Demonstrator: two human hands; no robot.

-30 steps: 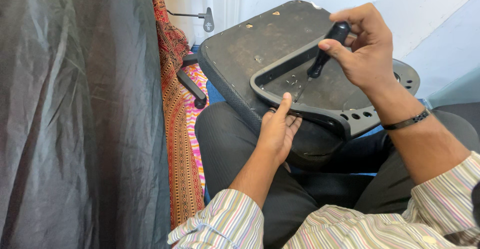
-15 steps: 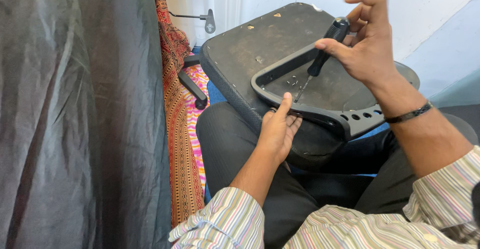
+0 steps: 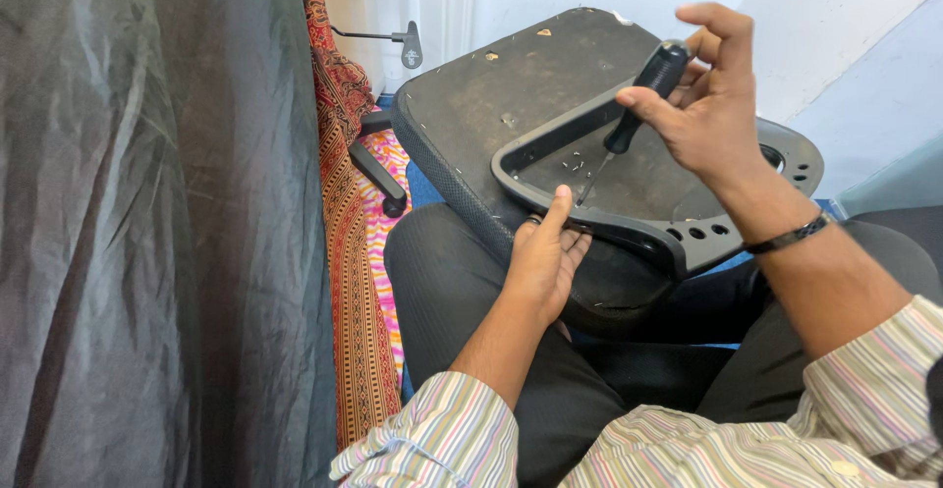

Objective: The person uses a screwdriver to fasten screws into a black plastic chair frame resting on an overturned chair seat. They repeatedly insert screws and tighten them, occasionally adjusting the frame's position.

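Note:
An upturned black chair seat (image 3: 491, 95) rests on my lap, its dark underside facing up. A black plastic bracket frame (image 3: 629, 228) lies on it, with small holes along its right end. My right hand (image 3: 702, 105) grips the black handle of a screwdriver (image 3: 638, 95), whose thin shaft points down into the frame's opening near several small screws. My left hand (image 3: 545, 257) holds the near edge of the seat from below, thumb up against the frame's rim.
A dark grey curtain (image 3: 147, 223) hangs along the left. Beside it hangs a red patterned cloth (image 3: 344, 252), and a black chair armrest (image 3: 378, 174) lies on the floor. A metal lever (image 3: 393, 41) sticks out by the white wall behind.
My right hand has lifted slightly and its fingers have shifted on the screwdriver handle. The left hand has stayed at the seat's edge.

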